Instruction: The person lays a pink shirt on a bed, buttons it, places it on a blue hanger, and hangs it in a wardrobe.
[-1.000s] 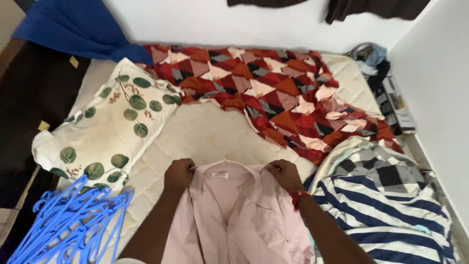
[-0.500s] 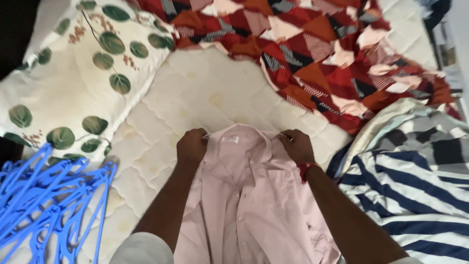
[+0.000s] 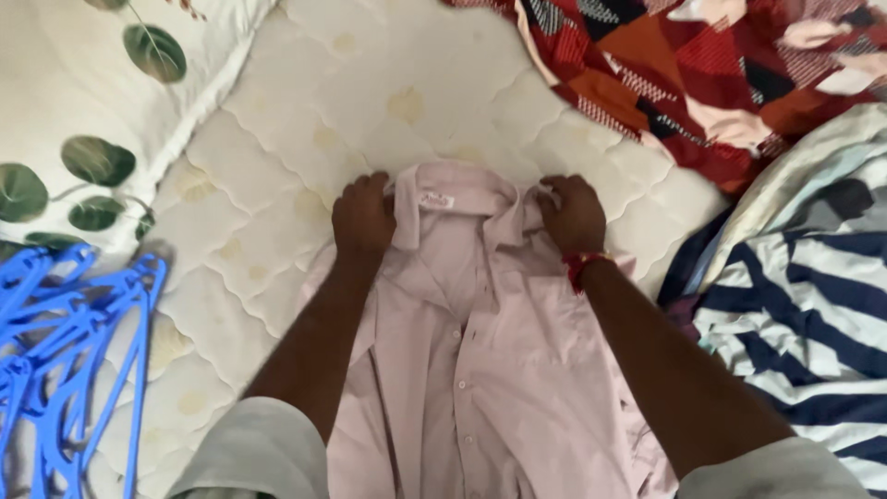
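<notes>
a pale pink shirt [image 3: 480, 370] lies front-up on the bare quilted mattress [image 3: 370, 92], collar toward twelve o'clock and body running down to six. the left hand [image 3: 363, 219] is closed on the shoulder of the shirt at the collar's nine o'clock side, and the right hand [image 3: 573, 214], with a red thread at the wrist, grips the matching spot at three o'clock; holding both shoulders this way seems to keep the cloth spread flat and square. a leaf-print pillow [image 3: 83, 111] sits at ten o'clock, blue plastic hangers [image 3: 65, 360] at eight, a red patterned blanket [image 3: 721, 74] at one, and a navy striped cloth [image 3: 804, 314] at three.
</notes>
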